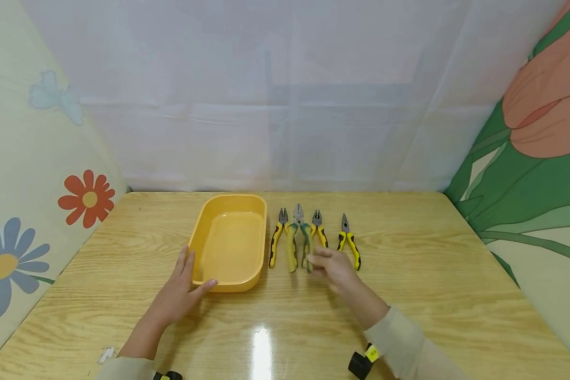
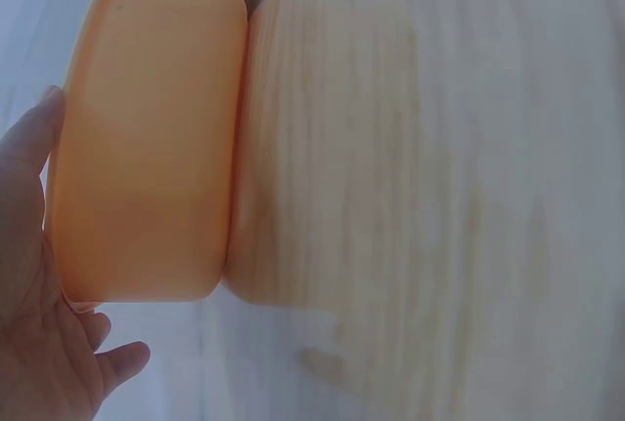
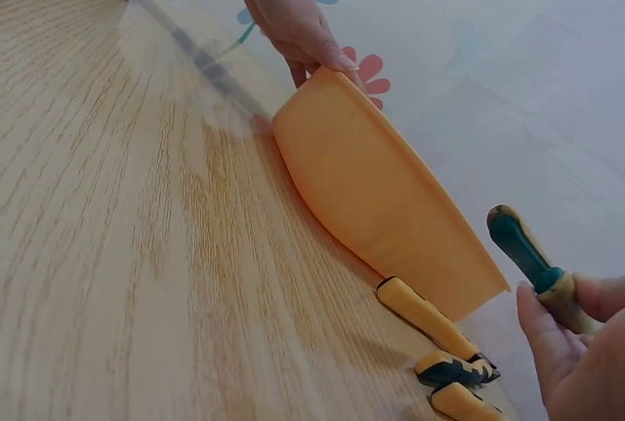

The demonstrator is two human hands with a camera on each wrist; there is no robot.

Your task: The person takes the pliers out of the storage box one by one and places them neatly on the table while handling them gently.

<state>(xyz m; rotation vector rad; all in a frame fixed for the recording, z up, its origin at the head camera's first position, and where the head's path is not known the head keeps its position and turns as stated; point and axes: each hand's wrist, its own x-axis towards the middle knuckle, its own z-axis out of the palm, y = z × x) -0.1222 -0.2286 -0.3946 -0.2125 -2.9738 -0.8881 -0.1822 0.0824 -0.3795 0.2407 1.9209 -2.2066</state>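
My left hand (image 1: 178,298) rests on the near left corner of a yellow-orange plastic tray (image 1: 229,248), its thumb at the near rim and its fingers spread along the left side. In the left wrist view, a digit touches the tray's rim. My right hand (image 1: 334,269) pinches one handle of green-and-yellow pliers (image 1: 292,248), raised above the table with their jaws pointing away. Beside them lie yellow-and-black pliers: one pair (image 1: 274,243) next to the tray, another (image 1: 320,232) partly hidden behind the held ones, and long-nosed pliers (image 1: 356,253) farther right.
All this is on a wood-grain table (image 1: 432,274) backed by a pale cloth wall (image 1: 218,105). Flower-printed panels stand at both sides. A small white scrap (image 1: 106,354) lies near the left forearm. A black device (image 1: 361,364) is beside the right sleeve.
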